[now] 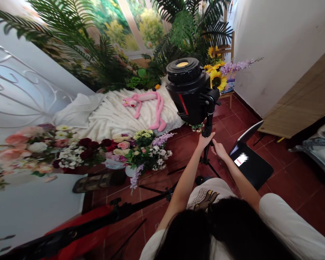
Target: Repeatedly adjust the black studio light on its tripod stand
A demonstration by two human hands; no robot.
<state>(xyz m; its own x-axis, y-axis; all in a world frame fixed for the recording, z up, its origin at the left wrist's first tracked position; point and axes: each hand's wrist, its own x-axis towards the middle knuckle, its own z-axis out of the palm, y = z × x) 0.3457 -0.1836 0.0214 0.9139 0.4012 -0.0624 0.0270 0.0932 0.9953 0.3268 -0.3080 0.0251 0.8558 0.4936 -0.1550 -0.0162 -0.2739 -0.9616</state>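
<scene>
A large black studio light (188, 92) sits upright on a black stand (208, 121) in front of me. My left hand (206, 140) is wrapped round the upper part of the stand, just under the light. Slightly lower and to the right, my right hand (219, 150) is closed at the stand's side, its fingertips by a small dark part that I cannot make out. The stand's legs spread on the red tiled floor below. Long dark hair hides part of my white shirt.
A black chair (253, 164) with a phone on it stands close at right. Flowers (141, 150) and a bed with a pink plush toy (159, 108) lie left. Another stand (141, 205) crosses the lower left. Sunflowers (218, 79) stand behind the light.
</scene>
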